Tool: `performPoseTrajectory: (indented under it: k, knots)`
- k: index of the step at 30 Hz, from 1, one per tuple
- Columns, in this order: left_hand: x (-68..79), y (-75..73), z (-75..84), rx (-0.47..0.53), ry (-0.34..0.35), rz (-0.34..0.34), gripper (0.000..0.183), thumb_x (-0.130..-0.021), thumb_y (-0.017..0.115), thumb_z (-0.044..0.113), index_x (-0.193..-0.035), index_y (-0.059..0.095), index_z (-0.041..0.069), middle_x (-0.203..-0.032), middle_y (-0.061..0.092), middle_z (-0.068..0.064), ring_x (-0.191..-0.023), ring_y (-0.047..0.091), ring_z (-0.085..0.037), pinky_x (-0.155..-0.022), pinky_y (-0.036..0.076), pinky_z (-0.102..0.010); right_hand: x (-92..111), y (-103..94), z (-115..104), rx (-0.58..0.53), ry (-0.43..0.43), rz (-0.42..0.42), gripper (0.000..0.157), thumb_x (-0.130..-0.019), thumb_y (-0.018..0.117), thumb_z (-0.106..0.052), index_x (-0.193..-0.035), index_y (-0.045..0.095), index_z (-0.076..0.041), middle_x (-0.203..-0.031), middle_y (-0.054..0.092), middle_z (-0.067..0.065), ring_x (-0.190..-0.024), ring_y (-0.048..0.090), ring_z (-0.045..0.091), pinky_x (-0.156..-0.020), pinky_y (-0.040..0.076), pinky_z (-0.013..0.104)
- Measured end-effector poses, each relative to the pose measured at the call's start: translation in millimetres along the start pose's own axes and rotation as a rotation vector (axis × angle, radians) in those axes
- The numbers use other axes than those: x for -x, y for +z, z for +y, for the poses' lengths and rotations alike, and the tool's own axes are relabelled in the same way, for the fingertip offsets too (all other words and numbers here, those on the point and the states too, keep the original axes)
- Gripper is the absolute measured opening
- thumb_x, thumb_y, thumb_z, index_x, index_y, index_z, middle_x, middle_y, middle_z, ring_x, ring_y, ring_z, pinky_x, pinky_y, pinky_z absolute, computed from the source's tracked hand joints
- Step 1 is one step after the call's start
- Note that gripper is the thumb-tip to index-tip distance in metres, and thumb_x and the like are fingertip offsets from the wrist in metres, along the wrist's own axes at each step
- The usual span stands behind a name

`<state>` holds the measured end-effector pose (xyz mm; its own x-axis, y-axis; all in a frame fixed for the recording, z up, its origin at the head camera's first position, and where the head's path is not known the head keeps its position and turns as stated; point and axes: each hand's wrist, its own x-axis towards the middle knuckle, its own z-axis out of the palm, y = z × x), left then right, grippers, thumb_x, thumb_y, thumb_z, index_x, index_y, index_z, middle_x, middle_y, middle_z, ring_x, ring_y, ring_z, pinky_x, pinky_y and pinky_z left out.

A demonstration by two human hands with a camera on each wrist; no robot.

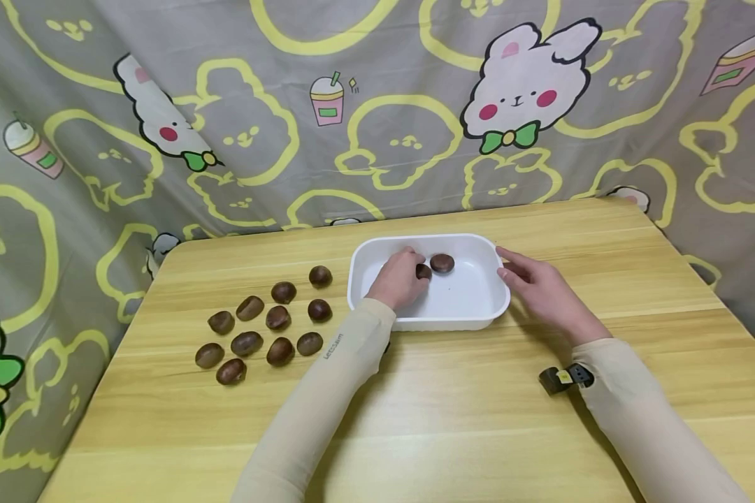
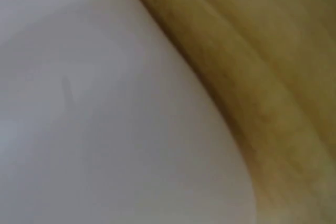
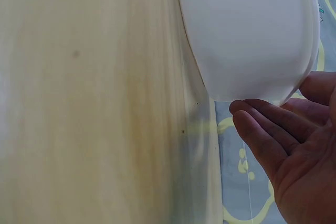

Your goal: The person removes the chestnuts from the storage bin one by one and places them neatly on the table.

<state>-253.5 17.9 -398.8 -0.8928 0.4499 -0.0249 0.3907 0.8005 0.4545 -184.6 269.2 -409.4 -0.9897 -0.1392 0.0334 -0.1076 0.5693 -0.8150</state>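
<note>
A white tray (image 1: 468,307) holds several chestnuts, among them one chestnut (image 1: 442,263) right of my left hand. My left hand (image 1: 400,278) reaches down into the tray, thumb and fingers around another chestnut (image 1: 423,272), which the hand partly covers. My right hand (image 1: 537,286) is at the tray's right end, its fingertips against the outside of the rim. In the right wrist view its fingers (image 3: 262,129) extend nearly straight beside the tray wall (image 3: 252,72). The left wrist view shows only blurred white tray wall (image 2: 131,129) and wood.
Several chestnuts (image 1: 247,344) lie loose on the wooden table (image 1: 428,419) left of the tray, the nearest ones close to the left forearm. A patterned curtain (image 1: 403,140) hangs behind the table's far edge. A dark strap with a small device (image 1: 566,378) is on the right wrist.
</note>
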Motion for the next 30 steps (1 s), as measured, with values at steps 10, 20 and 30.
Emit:
performPoseTrajectory:
  k: [10, 20, 30]
  knots:
    - [1.8, -0.4, -2.6, 0.073, -0.040, 0.011, 0.019, -0.086, 0.071, 0.008, -0.103, 0.069, 0.001, -0.100, 0.056, -0.007, -0.091, 0.055, -0.020, -0.085, 0.046, -0.028, 1.2, 0.0, -2.7, 0.001, 0.008, -0.008, 0.055, -0.105, 0.046, -0.033, -0.152, 0.034, -0.008, -0.136, 0.051, 0.028, -0.125, 0.049, 0.041, -0.104, 0.037, 0.053]
    - [1.6, -1.4, -3.9, 0.106, -0.067, -0.006, 0.012, -0.085, 0.070, 0.007, -0.095, 0.067, 0.001, -0.093, 0.062, -0.007, -0.087, 0.056, -0.019, -0.079, 0.047, -0.028, 1.8, 0.2, -4.3, 0.000, 0.012, -0.013, 0.055, -0.105, 0.047, -0.034, -0.152, 0.034, -0.009, -0.136, 0.051, 0.028, -0.126, 0.049, 0.041, -0.104, 0.038, 0.053]
    - [4.7, -7.4, -4.0, 0.104, -0.053, -0.015, 0.028, -0.084, 0.072, 0.009, -0.109, 0.067, -0.001, -0.106, 0.059, -0.011, -0.096, 0.055, -0.021, -0.087, 0.046, -0.029, 1.3, -0.4, -5.4, 0.011, 0.010, -0.013, 0.056, -0.105, 0.046, -0.036, -0.152, 0.034, -0.008, -0.136, 0.051, 0.028, -0.125, 0.049, 0.041, -0.104, 0.038, 0.054]
